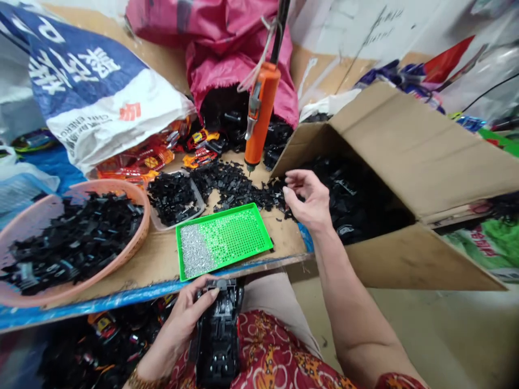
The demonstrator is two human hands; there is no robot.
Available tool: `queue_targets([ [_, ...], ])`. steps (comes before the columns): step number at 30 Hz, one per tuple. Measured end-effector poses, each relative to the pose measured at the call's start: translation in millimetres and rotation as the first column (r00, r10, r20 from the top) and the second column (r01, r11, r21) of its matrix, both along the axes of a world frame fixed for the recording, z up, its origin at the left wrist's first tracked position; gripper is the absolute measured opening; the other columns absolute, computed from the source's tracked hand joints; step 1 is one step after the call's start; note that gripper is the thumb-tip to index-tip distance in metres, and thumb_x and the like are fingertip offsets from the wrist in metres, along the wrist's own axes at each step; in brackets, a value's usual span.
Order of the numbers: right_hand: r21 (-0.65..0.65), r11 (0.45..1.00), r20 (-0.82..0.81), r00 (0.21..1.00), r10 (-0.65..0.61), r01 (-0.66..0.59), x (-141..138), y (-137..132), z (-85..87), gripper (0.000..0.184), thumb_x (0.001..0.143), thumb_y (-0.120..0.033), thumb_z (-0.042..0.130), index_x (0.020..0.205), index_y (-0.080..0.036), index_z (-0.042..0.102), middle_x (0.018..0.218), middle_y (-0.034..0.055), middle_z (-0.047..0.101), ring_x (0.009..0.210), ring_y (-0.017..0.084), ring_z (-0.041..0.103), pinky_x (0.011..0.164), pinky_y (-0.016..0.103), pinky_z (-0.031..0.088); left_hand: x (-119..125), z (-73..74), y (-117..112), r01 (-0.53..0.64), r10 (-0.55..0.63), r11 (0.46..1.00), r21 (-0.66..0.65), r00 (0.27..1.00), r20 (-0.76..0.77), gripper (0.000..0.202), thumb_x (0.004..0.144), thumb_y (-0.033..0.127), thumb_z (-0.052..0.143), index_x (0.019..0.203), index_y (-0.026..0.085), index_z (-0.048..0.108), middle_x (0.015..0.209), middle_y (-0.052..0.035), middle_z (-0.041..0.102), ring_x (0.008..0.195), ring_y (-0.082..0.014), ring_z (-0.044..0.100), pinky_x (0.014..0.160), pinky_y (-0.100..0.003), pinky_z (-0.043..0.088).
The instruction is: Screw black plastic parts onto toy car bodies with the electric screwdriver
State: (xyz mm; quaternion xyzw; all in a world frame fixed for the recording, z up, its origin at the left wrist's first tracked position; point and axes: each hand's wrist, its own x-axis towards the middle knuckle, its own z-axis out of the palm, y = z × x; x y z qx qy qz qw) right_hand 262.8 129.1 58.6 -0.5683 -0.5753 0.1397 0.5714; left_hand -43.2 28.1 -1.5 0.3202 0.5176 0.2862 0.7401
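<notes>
My left hand [186, 310] is closed around a black toy car chassis [219, 340] in my lap, thumb pressed on its upper end. My right hand [310, 200] hovers by the right end of a pile of small black plastic pieces [233, 183], beside the cardboard box. Its fingers are curled, with a small gap to the thumb, and no object shows between them. An orange electric screwdriver [261, 116] hangs bit down above the pile. In front of me lies a green perforated tray [243, 232], with small silver screws [194, 251] heaped at its left end.
A pink basket [138, 237] of black parts stands left, beside a clear plastic container [198, 202]. The open cardboard box [430, 156] on the right holds black parts. Behind are a pink sack [239, 43] and a white-blue sack [101, 81], with orange car shells [150, 156] near it.
</notes>
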Motion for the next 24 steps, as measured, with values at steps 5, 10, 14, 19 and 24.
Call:
queue_targets([
  [5,0.013,0.996,0.042,0.995,0.091,-0.092,0.6,84.3,22.2,0.078,0.067,-0.043,0.083,0.135,-0.021,0.052,0.141,0.0150,0.062,0.130,0.032,0.059,0.108,0.056,0.052,0.3,0.0,-3.5,-0.034,0.034,0.999,-0.002,0.999,-0.005,0.043,0.069,0.051,0.090,0.097,0.021,0.076,0.073,-0.0007,0.071,0.065,-0.0155,0.064,0.063,-0.023,0.048],
  [10,-0.001,0.924,-0.100,0.919,0.380,-0.382,-20.0,111.0,30.0,0.074,0.068,-0.055,0.081,0.128,-0.024,0.051,0.134,0.0108,0.066,0.126,0.028,0.064,0.112,0.053,0.053,-2.3,4.8,-2.9,-0.059,0.059,0.998,-0.005,0.998,0.034,0.042,0.068,0.049,0.091,0.093,0.020,0.076,0.072,-0.0003,0.070,0.062,-0.0133,0.062,0.061,-0.021,0.046],
  [14,0.086,0.966,-0.077,0.965,0.251,-0.244,-25.5,73.8,24.5,0.059,0.075,-0.051,0.079,0.122,-0.024,0.056,0.123,0.0085,0.070,0.114,0.025,0.069,0.108,0.049,0.055,-7.7,5.5,-1.4,-0.085,0.086,0.996,-0.022,0.995,0.045,0.043,0.067,0.049,0.091,0.093,0.019,0.076,0.071,-0.0007,0.070,0.063,-0.0145,0.064,0.062,-0.022,0.048],
  [19,0.119,0.941,-0.130,0.935,0.330,-0.316,-29.7,56.6,38.1,0.069,0.059,-0.057,0.091,0.113,-0.027,0.059,0.118,0.0054,0.070,0.110,0.028,0.069,0.103,0.050,0.057,-8.4,5.4,1.6,-0.065,0.065,0.998,0.010,0.998,0.013,0.041,0.067,0.049,0.091,0.090,0.019,0.076,0.073,-0.0011,0.071,0.064,-0.0135,0.063,0.062,-0.020,0.048],
  [24,0.077,0.792,-0.343,0.730,0.591,-0.605,-55.3,72.2,49.8,0.055,0.064,-0.057,0.088,0.104,-0.027,0.065,0.098,0.0008,0.072,0.074,0.020,0.072,0.073,0.040,0.065,-3.9,6.1,4.8,0.003,-0.003,1.000,0.007,1.000,0.011,0.040,0.070,0.048,0.088,0.092,0.018,0.076,0.075,-0.0023,0.072,0.063,-0.0139,0.062,0.061,-0.021,0.050],
])
